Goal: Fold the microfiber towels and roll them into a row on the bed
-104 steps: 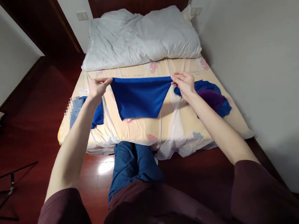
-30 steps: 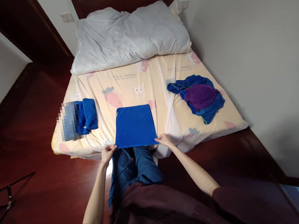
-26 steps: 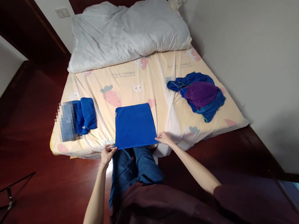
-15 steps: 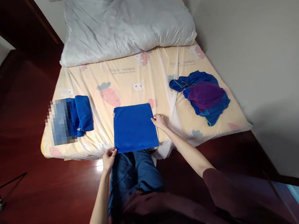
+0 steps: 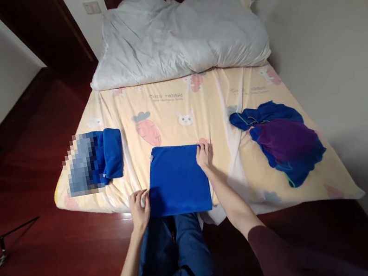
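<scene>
Folded blue towels (image 5: 110,151) sit beyond and left of the left hand (image 5: 139,207). That hand is loosely spread, its tips touching the near-left corner of the folded blue cloth (image 5: 178,179) and gripping nothing. The cloth lies flat on the bed (image 5: 172,107) between both hands, long axis running away. The right hand (image 5: 204,154) rests its fingers on the far-right corner; I cannot tell if it pinches. A blue-purple cloth pile (image 5: 281,143) lies well right.

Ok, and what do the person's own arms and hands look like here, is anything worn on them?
The left hand and right hand are bare, with no gloves, rings or watch to be seen. The right arm has a dark maroon sleeve that leaves the forearm uncovered. The left forearm is uncovered down to the picture's edge, so any sleeve there is out of view.
</scene>
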`<state>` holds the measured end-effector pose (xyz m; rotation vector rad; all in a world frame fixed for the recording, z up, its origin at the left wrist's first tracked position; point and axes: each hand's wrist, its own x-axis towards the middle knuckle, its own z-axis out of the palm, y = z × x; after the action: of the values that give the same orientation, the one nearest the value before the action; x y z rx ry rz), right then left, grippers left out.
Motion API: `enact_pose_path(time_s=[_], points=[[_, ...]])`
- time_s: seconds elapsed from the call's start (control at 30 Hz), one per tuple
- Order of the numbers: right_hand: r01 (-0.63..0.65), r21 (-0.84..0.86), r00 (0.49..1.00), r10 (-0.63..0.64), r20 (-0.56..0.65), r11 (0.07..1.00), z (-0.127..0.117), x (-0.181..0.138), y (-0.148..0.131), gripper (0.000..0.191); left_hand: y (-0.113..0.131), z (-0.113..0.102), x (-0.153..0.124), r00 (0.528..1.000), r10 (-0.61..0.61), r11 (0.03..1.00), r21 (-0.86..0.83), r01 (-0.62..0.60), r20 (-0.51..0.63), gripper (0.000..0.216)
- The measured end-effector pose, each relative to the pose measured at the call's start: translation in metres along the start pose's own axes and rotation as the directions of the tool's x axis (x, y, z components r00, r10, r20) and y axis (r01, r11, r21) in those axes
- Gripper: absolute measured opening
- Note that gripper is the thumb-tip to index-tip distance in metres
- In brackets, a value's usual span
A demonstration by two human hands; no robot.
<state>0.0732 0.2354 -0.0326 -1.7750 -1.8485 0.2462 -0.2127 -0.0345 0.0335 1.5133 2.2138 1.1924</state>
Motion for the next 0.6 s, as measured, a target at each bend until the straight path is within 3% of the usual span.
enact_pose_path(time_s=[0.1, 0.2, 0.27, 0.4, 0.6], points=[[-0.040, 0.019, 0.999, 0.040, -0.034, 0.999, 0.001, -0.001, 0.001, 0.045, 0.005, 0.029, 0.088, 0.980, 0.161, 0.987, -0.022, -0.159, 0.118, 0.028], [-0.045, 0.030, 0.999, 0.046, -0.006, 0.999, -0.005, 0.000, -0.002, 0.046, 0.013, 0.067, 0.167, 0.951, 0.191, 0.982, -0.032, -0.188, 0.242, 0.028], [-0.055, 0.042, 0.998, 0.054, 0.027, 0.998, -0.010, 0.000, -0.005, 0.045, 0.018, 0.091, 0.201, 0.913, 0.213, 0.976, -0.041, -0.212, 0.347, 0.029], [-0.115, 0.145, 0.992, 0.107, 0.062, 0.983, -0.014, -0.001, -0.006, 0.043, 0.020, 0.121, 0.229, 0.833, 0.222, 0.974, -0.076, -0.213, 0.506, 0.023], [-0.161, 0.194, 0.985, 0.144, 0.100, 0.968, -0.007, 0.001, 0.000, 0.037, -0.004, 0.123, 0.243, 0.847, 0.210, 0.976, -0.047, -0.215, 0.489, 0.022]])
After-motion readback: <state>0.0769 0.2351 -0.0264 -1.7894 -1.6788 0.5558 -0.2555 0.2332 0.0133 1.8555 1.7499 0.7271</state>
